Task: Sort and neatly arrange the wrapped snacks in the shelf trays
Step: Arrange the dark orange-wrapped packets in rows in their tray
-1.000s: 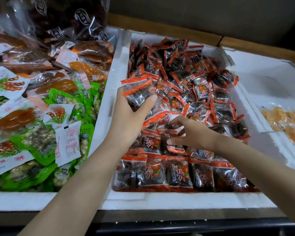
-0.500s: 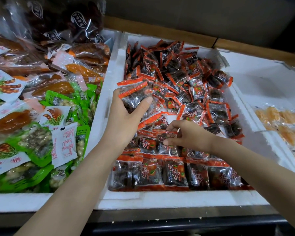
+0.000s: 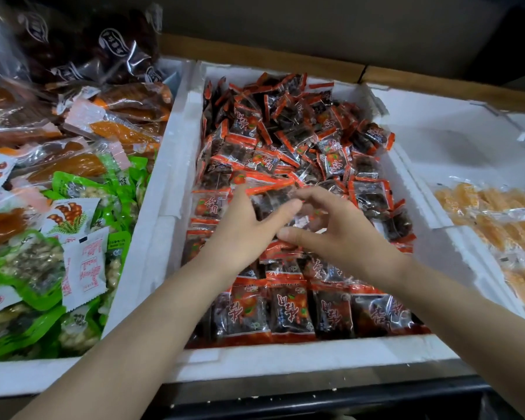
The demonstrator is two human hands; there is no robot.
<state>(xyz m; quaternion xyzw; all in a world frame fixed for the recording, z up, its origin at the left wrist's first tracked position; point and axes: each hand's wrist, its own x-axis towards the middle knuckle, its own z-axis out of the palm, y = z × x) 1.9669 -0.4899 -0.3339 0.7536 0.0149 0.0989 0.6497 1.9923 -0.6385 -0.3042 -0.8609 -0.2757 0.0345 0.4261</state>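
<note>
A white foam tray [image 3: 176,165] in the middle holds many small red-and-clear snack packets [image 3: 288,137] in a loose heap at the back. A neat row of the same packets [image 3: 288,310] stands along its front edge. My left hand [image 3: 240,234] grips a small stack of these packets [image 3: 270,195] over the tray's middle. My right hand [image 3: 343,234] sits right beside it, fingers curved around the same stack from the right; the packets there are blurred.
The left tray [image 3: 43,377] holds green packets [image 3: 28,262], white-label packets and orange vacuum packs [image 3: 125,134]. At the right, a white tray [image 3: 455,140] holds yellow-orange wrapped snacks [image 3: 497,213]. A wooden ledge [image 3: 285,59] runs behind.
My left hand has come down and to the right with its stack of packets. My right hand has lifted off the packets in the tray and joined the stack.
</note>
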